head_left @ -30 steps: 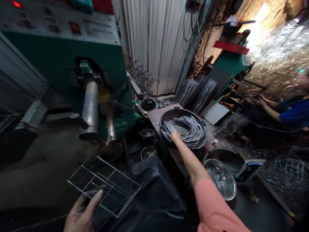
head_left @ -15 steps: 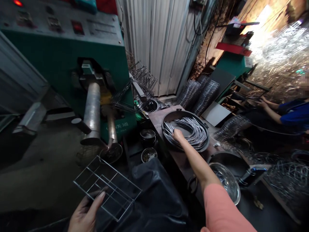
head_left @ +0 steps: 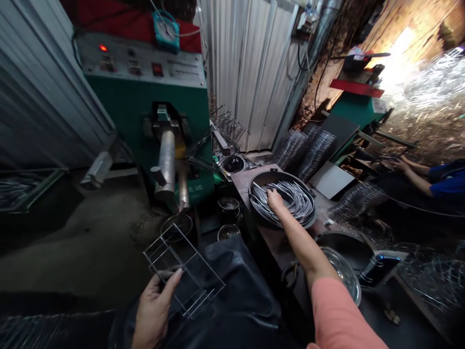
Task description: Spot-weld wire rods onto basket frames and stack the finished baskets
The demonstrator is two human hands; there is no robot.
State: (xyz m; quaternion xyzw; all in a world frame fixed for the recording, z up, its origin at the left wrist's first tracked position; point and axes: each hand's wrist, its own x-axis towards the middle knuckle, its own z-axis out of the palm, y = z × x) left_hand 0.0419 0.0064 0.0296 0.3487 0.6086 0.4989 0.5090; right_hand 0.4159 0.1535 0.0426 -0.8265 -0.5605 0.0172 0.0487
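Observation:
A small rectangular wire rack (head_left: 185,266) is pinched between the thumb and fingers of my left hand (head_left: 158,300), tilted over the dark apron (head_left: 240,286) on my lap. My right arm reaches forward to a round dark pan (head_left: 267,220) filled with bent silvery wire pieces (head_left: 300,203). Closed fingers of my right hand (head_left: 276,199) are at the left part of the wires, and a light wire end sticks up beside them. Whether that wire is gripped is too small to tell.
A green machine (head_left: 119,106) with a metal cylinder (head_left: 167,160) stands ahead. Small bowls (head_left: 228,206) sit beside it. At right are a metal bowl (head_left: 341,274), a phone (head_left: 381,270), stacked wire rings (head_left: 316,150) and a person in a blue sleeve (head_left: 448,179).
The view has swung left, so the machine appears farther right. My left hand still holds the rack, now turned somewhat. My right hand remains at the wires, where a light wire end now sticks up.

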